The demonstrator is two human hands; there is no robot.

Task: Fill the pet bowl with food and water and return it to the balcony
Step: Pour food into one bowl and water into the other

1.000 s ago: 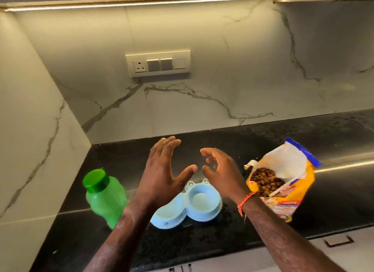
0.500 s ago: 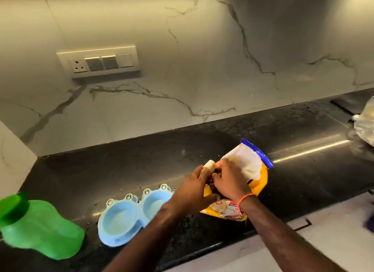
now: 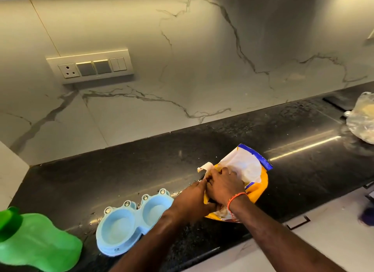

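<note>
A light blue double pet bowl (image 3: 129, 225) lies on the black counter (image 3: 125, 170), both wells empty. To its right lies a yellow pet food bag (image 3: 249, 168) with a blue-edged torn top and white lining. My left hand (image 3: 192, 196) and my right hand (image 3: 224, 182) are both at the bag's open mouth, fingers curled into its edge. The kibble inside is hidden by my hands. A green water bottle (image 3: 34, 245) with a green cap stands at the bottom left.
A marble backsplash with a switch plate (image 3: 91, 66) rises behind the counter. A clear plastic bag (image 3: 362, 117) sits at the far right. White cabinet fronts (image 3: 327, 237) run below the counter's front edge.
Both hands went from raised and open above the bowl to gripping the food bag's mouth. The view shifted right, so the bowl and bottle now lie further left.
</note>
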